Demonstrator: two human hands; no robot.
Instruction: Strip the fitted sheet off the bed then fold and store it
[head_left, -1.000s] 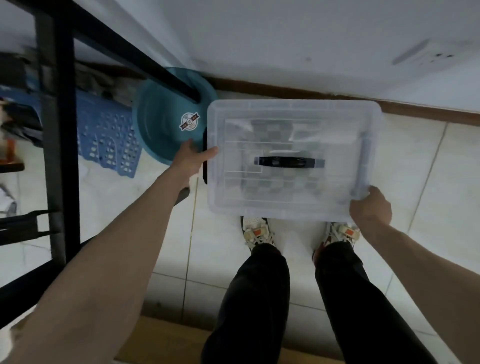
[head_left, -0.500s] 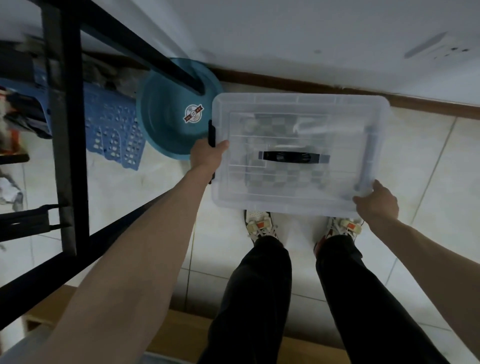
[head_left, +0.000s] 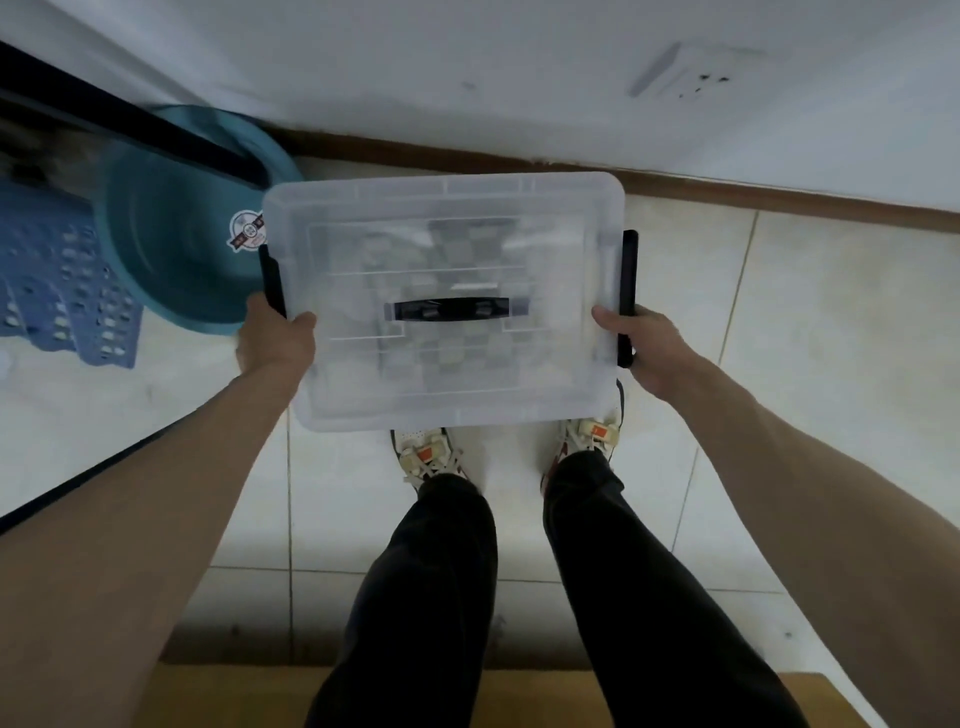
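My left hand and right hand grip the side edges of the lidded clear box, fingers curled round it; checked sheet folded inside, above floor.

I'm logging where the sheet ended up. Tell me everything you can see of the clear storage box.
The box is translucent plastic, rectangular with rounded corners, its lid on. A black handle sits at the lid's centre, and black latches at both short ends. Checkered fabric shows blurrily through the lid. The left hand and right hand grip its ends, roughly level above the tiled floor, near the wall.
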